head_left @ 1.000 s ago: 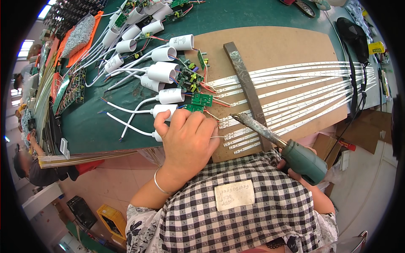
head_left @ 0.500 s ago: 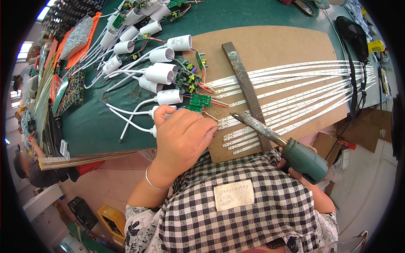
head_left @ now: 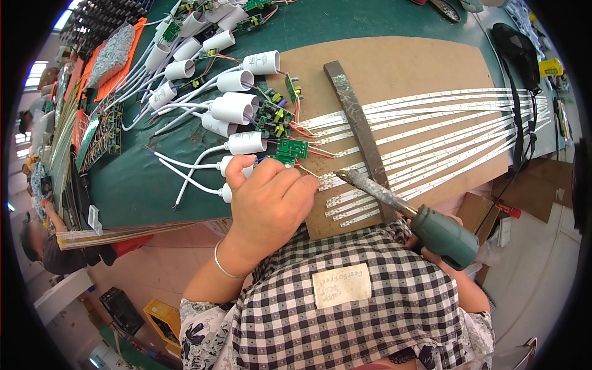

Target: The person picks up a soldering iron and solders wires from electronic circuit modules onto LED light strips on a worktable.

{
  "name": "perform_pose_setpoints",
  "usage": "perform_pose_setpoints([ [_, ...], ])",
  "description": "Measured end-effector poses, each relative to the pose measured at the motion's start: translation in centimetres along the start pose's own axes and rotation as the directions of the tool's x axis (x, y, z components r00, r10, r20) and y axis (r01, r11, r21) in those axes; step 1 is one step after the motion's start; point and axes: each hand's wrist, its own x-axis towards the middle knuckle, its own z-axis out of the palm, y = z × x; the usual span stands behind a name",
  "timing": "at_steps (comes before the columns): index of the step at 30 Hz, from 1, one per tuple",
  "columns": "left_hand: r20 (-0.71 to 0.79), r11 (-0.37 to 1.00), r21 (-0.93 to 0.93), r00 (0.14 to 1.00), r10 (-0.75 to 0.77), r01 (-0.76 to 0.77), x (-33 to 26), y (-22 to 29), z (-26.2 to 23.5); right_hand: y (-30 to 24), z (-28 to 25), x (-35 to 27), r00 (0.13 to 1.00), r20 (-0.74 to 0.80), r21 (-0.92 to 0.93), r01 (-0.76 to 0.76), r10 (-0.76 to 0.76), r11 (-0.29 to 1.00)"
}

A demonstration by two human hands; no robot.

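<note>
My left hand (head_left: 271, 200) is closed at the board's left edge, its thumb and finger pressed together beside the end of a white LED strip (head_left: 338, 179). What they pinch is hidden under the hand. Thin wires (head_left: 308, 171) run right by the fingertips, from a green circuit board (head_left: 291, 148) toward the strips. White lamp caps (head_left: 248, 142) with white cables lie behind and left of the hand. In my right hand (head_left: 425, 250), partly hidden, is a soldering iron (head_left: 445, 237) with a green handle. Its crusted tip points left, close above the strip end.
A dark metal bar (head_left: 354, 120) lies across several LED strips on the brown board (head_left: 419, 61). More lamp caps and circuit boards crowd the green table (head_left: 166, 197) at the left. A black strap (head_left: 517, 117) crosses the strips' far ends. Another person (head_left: 52, 246) is at the far left.
The soldering iron's tip has dipped slightly toward the strip end. My left hand has barely shifted and stays closed at the same place.
</note>
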Motion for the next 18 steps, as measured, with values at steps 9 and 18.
perform_pose_setpoints([
  [9, 0.021, 0.999, 0.026, 1.0, 0.021, -0.022, -0.2, 0.0, 0.1, -0.8, -0.1, 1.1, 0.911, 0.166, -0.53, 0.405, -0.377, 0.745],
  [18, 0.067, 0.999, -0.005, 0.997, 0.044, -0.044, 0.1, -0.2, -0.2, 0.4, -0.5, 0.2, 0.966, 0.12, -0.445, 0.258, -0.229, 0.858],
])
